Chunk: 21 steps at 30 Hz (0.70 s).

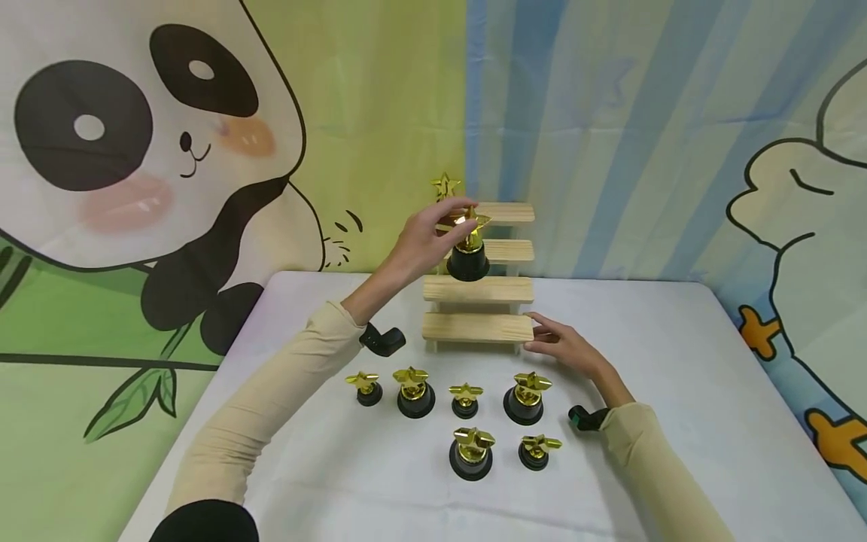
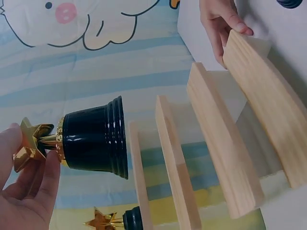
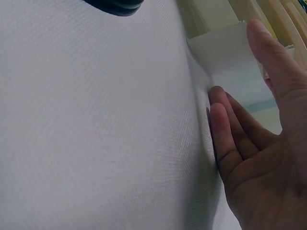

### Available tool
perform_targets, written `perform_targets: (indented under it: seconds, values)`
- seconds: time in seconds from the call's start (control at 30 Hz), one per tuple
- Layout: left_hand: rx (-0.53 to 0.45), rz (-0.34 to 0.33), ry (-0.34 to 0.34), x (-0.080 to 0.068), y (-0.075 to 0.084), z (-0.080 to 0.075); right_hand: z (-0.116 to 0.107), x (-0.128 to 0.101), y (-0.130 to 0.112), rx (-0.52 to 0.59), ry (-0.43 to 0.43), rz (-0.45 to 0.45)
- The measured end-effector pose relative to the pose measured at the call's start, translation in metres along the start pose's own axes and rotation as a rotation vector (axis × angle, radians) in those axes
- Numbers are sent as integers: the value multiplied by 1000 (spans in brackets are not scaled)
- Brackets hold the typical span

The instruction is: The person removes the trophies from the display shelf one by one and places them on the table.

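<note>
My left hand (image 1: 433, 237) holds a gold star trophy (image 1: 469, 260) by its star, above the upper steps of a small wooden display stand (image 1: 478, 327). In the left wrist view, the thumb and fingers of that hand surround the star, and the trophy's black base (image 2: 93, 139) faces the step edges without visible contact. My right hand (image 1: 569, 348) rests at the right end of the lowest step, thumb and fingers spread, touching its corner. Its lower fingers (image 3: 221, 122) lie extended near the white cloth. Another star trophy (image 1: 445, 186) stands at the left of the top step, partly hidden.
Several gold star trophies on black bases, larger (image 1: 415, 393) and smaller (image 1: 465, 400), stand in two rows on the white tablecloth (image 1: 325, 467) before the stand. Behind it hangs a backdrop with a panda (image 1: 223, 226). Black wrist devices (image 1: 383, 341) sit below both hands.
</note>
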<state>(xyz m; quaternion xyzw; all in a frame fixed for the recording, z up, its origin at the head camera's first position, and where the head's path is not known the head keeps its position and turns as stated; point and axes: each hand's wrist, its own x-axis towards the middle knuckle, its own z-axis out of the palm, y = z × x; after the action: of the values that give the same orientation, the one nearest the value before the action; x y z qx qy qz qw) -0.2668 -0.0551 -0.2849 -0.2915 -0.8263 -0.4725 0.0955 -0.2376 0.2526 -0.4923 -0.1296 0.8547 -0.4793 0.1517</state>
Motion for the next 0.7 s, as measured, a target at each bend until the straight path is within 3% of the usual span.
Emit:
perform_targets:
  seconds: [0.43, 0.7]
  values:
    - [-28, -31, 23, -51, 6, -24, -2, 3, 3, -20, -1, -16]
    - [-57, -49, 51, -89, 9, -31, -1, 2, 1, -24, 5, -21]
